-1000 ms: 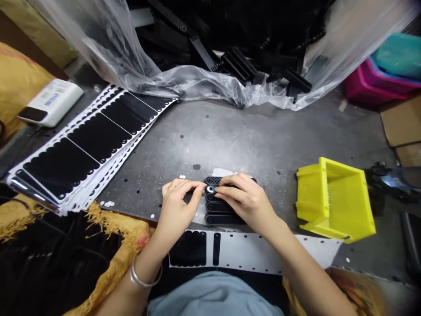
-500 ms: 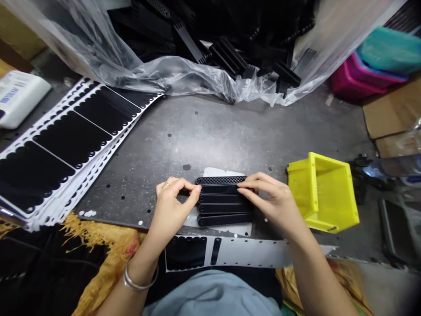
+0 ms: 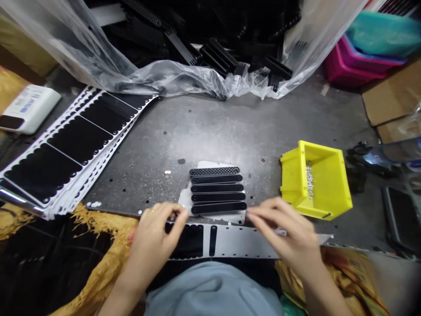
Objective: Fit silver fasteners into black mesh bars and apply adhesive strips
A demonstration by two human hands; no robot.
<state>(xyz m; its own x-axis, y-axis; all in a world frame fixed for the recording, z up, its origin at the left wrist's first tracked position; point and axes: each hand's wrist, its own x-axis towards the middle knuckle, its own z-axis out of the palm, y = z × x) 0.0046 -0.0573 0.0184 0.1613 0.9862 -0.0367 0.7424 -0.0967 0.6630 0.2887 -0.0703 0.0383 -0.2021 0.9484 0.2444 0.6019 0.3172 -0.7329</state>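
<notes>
Several black plastic bars with rounded ends (image 3: 217,188) lie stacked in a row on a white patch (image 3: 186,199) on the grey table. The farthest bar (image 3: 215,171) shows a lattice face; the others are smooth. My left hand (image 3: 161,228) is at their near left, thumb and forefinger tips together, nothing visible between them. My right hand (image 3: 286,224) is by the near right end of the closest bar, fingertips pinched together, no object visible in them. Between my hands along the table edge lies a white backing sheet (image 3: 246,242) with one narrow black strip (image 3: 213,240) on it.
A yellow bin (image 3: 329,184) with small shiny metal pieces (image 3: 309,182) stands right. Black-printed sheets (image 3: 66,149) are piled left. Clear plastic (image 3: 184,77) lines a heap of black parts at the back. A dark phone-like object (image 3: 403,217) lies far right.
Both hands have let go of the second bar from the back and drawn back toward my body, moving apart. The view has shifted, and the metal pieces in the bin now show.
</notes>
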